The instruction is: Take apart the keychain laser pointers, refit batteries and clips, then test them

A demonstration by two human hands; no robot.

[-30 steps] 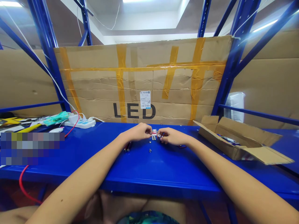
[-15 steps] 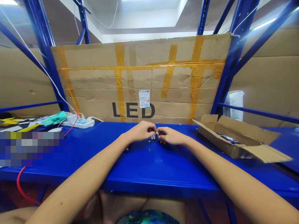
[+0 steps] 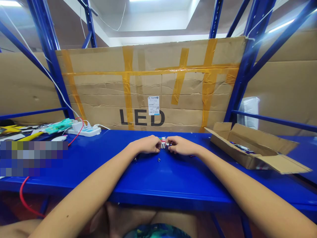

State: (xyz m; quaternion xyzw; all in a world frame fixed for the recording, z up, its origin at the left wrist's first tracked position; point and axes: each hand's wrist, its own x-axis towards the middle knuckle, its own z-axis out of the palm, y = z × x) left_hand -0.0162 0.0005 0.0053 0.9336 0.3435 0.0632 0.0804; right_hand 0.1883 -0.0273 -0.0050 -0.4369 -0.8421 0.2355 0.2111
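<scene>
My left hand (image 3: pixel 149 144) is closed, fingertips pressed together low at the tabletop; what they pinch, if anything, is hidden. Just across from it, my right hand (image 3: pixel 182 145) grips a small silver-ended cylinder (image 3: pixel 167 144), its thumb and fingers curled round it. Between the two hands lies a row of slim coloured sticks (image 3: pixel 162 138), partly covered by the fingers. Several small round silver pieces (image 3: pixel 162 146) sit in a cluster in front of these sticks. Nearer to me is a single small metal piece (image 3: pixel 158 159). Another dark metal piece (image 3: pixel 135 159) rests below my left wrist.
An open cardboard box (image 3: pixel 247 145) with slim items inside stands at right. At left are a white power strip (image 3: pixel 86 130), a red cable (image 3: pixel 22 195) and a pile of tools and packets (image 3: pixel 32 130). A large taped cardboard panel (image 3: pixel 104 96) closes off the table's back.
My left hand has moved away from the right fingertips and down to the table, over where a small metal piece lay. The coloured sticks now show. My right hand has barely moved.
</scene>
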